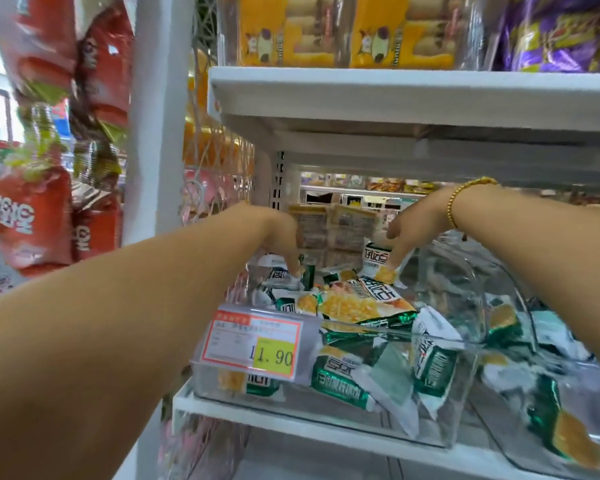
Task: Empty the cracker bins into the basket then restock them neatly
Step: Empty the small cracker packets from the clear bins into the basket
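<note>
Green-and-white cracker packets (354, 306) heaped loosely in a clear bin (388, 424) at the front of a white shelf (274, 412), lying at all angles, some flat, some on edge against the front wall. Second bin (492, 289), also clear, touching it on the right and holding packets of the same kind, partly cut off by the edge of the view. Price tag (257, 344) with a red border and a yellow sticker reading 1.90, fixed to the clear bin's front left corner. Left hand (278, 237) reaching over the back left of the clear bin, fingers bent downward, tips resting on a packet there; cannot tell a grip from a mere touch. Right hand (413, 230) over the back right of the same bin, fingers pointing down and pinching the top of an upright packet (378, 263) standing on end above the heap. Gold bead bracelet (465, 197) on the right wrist. Behind the hands, brown-wrapped packs (326, 230) stacked at the rear of the shelf, blurred. Above, an upper shelf (395, 95) carrying yellow biscuit boxes (281, 32) and purple bags (561, 32). To the left, a white post (156, 116), and beyond it red snack bags (28, 216) hanging in a column.
</note>
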Tool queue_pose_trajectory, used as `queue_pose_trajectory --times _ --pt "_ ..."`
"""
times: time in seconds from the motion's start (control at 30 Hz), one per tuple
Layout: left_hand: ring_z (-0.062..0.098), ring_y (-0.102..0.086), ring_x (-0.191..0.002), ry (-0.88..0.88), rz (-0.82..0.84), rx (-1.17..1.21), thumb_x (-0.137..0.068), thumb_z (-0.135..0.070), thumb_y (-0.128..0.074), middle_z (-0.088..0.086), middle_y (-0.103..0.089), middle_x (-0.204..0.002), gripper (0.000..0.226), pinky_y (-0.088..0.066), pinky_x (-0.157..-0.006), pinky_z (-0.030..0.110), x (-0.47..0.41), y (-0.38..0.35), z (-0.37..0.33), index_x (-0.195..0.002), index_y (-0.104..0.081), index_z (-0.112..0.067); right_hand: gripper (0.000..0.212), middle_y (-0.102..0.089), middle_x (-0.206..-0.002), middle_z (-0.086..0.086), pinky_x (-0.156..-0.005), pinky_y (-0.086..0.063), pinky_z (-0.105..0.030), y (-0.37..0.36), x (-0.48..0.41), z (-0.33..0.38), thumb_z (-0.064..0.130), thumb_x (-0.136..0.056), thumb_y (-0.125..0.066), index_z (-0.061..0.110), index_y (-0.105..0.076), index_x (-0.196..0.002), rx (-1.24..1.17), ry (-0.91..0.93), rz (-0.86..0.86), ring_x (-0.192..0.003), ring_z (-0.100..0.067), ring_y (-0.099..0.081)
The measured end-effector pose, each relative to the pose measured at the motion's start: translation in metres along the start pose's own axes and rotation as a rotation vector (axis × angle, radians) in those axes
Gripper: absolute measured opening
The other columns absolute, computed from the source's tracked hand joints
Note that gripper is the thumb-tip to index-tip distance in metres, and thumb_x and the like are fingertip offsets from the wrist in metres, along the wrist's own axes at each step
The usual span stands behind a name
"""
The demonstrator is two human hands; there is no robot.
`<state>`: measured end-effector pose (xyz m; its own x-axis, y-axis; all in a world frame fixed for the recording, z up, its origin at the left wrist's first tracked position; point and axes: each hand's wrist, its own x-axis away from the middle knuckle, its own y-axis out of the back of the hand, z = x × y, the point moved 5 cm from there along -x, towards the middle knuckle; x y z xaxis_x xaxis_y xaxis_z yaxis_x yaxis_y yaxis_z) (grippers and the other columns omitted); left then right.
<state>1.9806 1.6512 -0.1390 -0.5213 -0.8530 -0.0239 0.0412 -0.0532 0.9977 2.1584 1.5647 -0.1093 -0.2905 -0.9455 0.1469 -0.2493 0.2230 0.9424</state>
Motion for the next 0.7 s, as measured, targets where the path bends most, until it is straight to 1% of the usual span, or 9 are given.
queue_pose_trajectory --times 0.07,0.13,0.2,0.3,0.43,0.5,0.53,0.63,0.7 --pt "0.028 -0.05 -0.122 -0.013 -0.001 0.042 -0.074 -0.043 -0.078 0.003 -0.048 -0.14 0.073 -0.042 -0.104 0.044 0.001 -0.003 -0.002 -0.136 -0.048 -0.02 0.087 -0.047 -0.146 -0.006 -0.11 -0.037 -0.043 -0.005 -0.008 0.003 0.066 -0.078 -0.061 0.01 -0.044 -0.142 0.046 0.015 -0.013 -0.129 -0.027 -0.048" --pt "0.027 -0.048 -0.124 -0.005 -0.01 0.034 -0.075 -0.042 -0.077 0.002 -0.047 -0.141 0.072 -0.04 -0.105 0.045 -0.002 -0.006 -0.002 -0.138 -0.046 -0.023 0.094 -0.045 -0.146 -0.007 -0.105 -0.043 -0.046 -0.008 -0.018 0.005 0.068 -0.072 -0.066 0.012 -0.042 -0.144 0.004 0.019 -0.03 -0.121 -0.028 -0.054" --pt "0.028 -0.05 -0.123 0.007 -0.002 0.002 -0.075 -0.043 -0.077 0.004 -0.048 -0.141 0.076 -0.042 -0.104 0.046 -0.008 -0.012 -0.002 -0.14 -0.044 -0.021 0.093 -0.043 -0.147 -0.006 -0.107 -0.041 -0.045 -0.01 -0.023 0.01 0.069 -0.074 -0.064 0.014 -0.041 -0.145 0.025 0.048 -0.042 -0.124 -0.028 -0.051" --pt "0.028 -0.047 -0.126 -0.006 0.045 -0.063 -0.078 -0.039 -0.075 0.006 -0.044 -0.145 0.08 -0.041 -0.105 0.045 -0.016 -0.026 -0.008 -0.146 -0.036 -0.021 0.08 -0.045 -0.145 -0.006 -0.108 -0.039 -0.043 -0.01 -0.028 0.012 0.061 -0.083 -0.061 0.014 -0.041 -0.145 0.043 0.086 -0.116 -0.127 -0.027 -0.047" --pt "0.028 -0.044 -0.129 -0.062 0.039 -0.158 -0.082 -0.032 -0.073 0.006 -0.038 -0.149 0.081 -0.038 -0.107 0.041 -0.016 -0.033 -0.017 -0.15 -0.028 -0.024 0.064 -0.056 -0.123 -0.004 -0.094 -0.05 -0.039 -0.009 -0.02 0.011 0.046 -0.086 -0.066 0.013 -0.046 -0.138 -0.011 0.141 -0.175 -0.105 -0.024 -0.057" --pt "0.028 -0.043 -0.13 -0.068 0.037 -0.193 -0.084 -0.032 -0.07 0.006 -0.038 -0.149 0.078 -0.037 -0.108 0.039 -0.013 -0.035 -0.019 -0.149 -0.029 -0.022 0.051 -0.054 -0.105 -0.001 -0.084 -0.05 -0.034 -0.005 -0.012 0.013 0.041 -0.088 -0.066 0.011 -0.053 -0.126 -0.045 0.164 -0.189 -0.094 -0.02 -0.059" --pt "0.027 -0.043 -0.129 -0.074 0.032 -0.205 -0.086 -0.032 -0.069 0.006 -0.039 -0.148 0.075 -0.038 -0.107 0.037 -0.012 -0.035 -0.02 -0.149 -0.03 -0.021 0.044 -0.054 -0.102 -0.001 -0.079 -0.052 -0.034 -0.004 -0.008 0.015 0.038 -0.088 -0.067 0.009 -0.054 -0.119 -0.097 0.18 -0.185 -0.089 -0.019 -0.063" --pt "0.025 -0.049 -0.121 -0.108 0.008 -0.232 -0.087 -0.031 -0.067 0.006 -0.047 -0.141 0.068 -0.044 -0.099 0.034 -0.011 -0.035 -0.023 -0.146 -0.036 -0.018 0.031 -0.053 -0.109 -0.006 -0.08 -0.059 -0.037 -0.007 -0.002 0.017 0.023 -0.09 -0.067 0.001 -0.052 -0.106 -0.291 0.233 -0.1 -0.082 -0.021 -0.073" --pt "0.025 -0.051 -0.119 -0.125 -0.012 -0.229 -0.087 -0.031 -0.066 0.006 -0.049 -0.139 0.064 -0.045 -0.095 0.033 -0.011 -0.034 -0.022 -0.144 -0.039 -0.019 0.025 -0.063 -0.109 -0.009 -0.079 -0.059 -0.034 -0.005 0.007 0.014 0.02 -0.091 -0.066 -0.001 -0.056 -0.099 -0.354 0.239 -0.079 -0.079 -0.021 -0.073"
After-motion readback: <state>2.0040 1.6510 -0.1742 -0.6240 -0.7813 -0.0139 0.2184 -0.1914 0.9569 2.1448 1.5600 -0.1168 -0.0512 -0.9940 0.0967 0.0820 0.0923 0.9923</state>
